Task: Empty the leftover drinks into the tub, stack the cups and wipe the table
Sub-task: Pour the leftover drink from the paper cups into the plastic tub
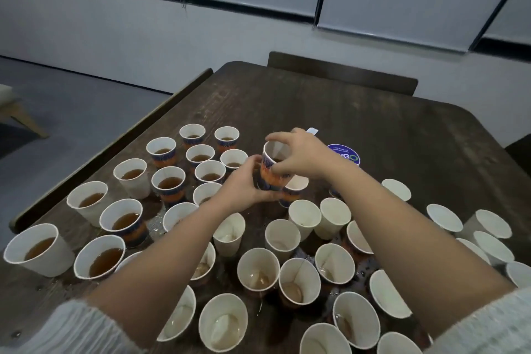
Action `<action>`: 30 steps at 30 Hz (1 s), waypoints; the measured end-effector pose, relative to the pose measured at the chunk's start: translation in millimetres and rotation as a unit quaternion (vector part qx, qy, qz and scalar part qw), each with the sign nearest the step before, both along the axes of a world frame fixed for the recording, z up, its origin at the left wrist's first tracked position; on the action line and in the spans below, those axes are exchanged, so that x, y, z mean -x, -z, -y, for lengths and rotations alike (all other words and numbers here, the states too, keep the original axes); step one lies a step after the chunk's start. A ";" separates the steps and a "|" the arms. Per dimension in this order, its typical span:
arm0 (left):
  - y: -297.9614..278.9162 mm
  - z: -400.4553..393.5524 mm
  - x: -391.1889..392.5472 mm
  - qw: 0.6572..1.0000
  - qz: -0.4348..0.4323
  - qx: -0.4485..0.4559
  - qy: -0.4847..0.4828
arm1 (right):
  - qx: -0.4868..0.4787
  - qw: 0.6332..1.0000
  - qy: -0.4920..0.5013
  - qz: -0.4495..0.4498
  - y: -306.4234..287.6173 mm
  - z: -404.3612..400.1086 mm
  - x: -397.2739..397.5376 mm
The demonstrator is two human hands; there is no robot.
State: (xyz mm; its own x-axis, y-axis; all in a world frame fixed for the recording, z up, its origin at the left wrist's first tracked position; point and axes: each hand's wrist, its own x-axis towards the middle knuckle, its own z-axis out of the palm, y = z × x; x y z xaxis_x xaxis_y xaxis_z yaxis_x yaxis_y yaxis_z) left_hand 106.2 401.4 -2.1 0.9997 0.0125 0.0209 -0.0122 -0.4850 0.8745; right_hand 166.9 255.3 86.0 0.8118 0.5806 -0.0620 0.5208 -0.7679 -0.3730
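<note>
Holding a printed paper cup (271, 171) above the middle of the desk (373, 129), the person has both hands on it: the left hand (244, 185) wraps its fingers around the lower wall, a grip clamped on the cup, while the right hand (298, 156) pinches the rim from above with thumb and fingertips. The cup sits over another printed cup (290, 191) just beneath it, so the step in hand looks like nesting 1 cup into the next (or lifting it off; a single view cannot settle which).

To do it well, the held cup should stay upright and centred over the lower rim, then go straight down; any tilt risks catching the rim or spilling whatever liquid is left inside, which cannot be judged from here. Emptying should come before stacking.

No tub is in view. A round blue-lidded container (343, 154) stands just beyond the right hand, partly hidden by it.

Crowding is the main obstacle. To the left stand many cups still holding brown tea (99, 261), close together; near the person are pale cups with teabags at the bottom (258, 274), and on the right several emptier ones (444, 217). Wet patches show on the dark wood between them. Both forearms reach over the near rows, so a lowered elbow or sleeve (71, 327) could tip a cup.
</note>
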 end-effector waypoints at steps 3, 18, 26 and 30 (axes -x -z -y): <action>-12.8 35.8 -2.5 0.999 0.037 0.028 0.010 | -0.043 0.999 0.008 0.014 -18.4 32.3 8.6; -60.1 297.8 -10.1 0.977 0.131 0.137 0.098 | -0.440 0.873 0.209 0.017 -31.2 282.2 66.3; -67.1 476.1 4.3 0.965 0.124 0.137 0.188 | -0.469 0.828 0.293 0.097 -26.1 447.5 94.9; -61.0 532.8 0.0 0.959 0.086 0.116 0.245 | -0.475 0.809 0.323 0.120 -28.7 511.9 107.2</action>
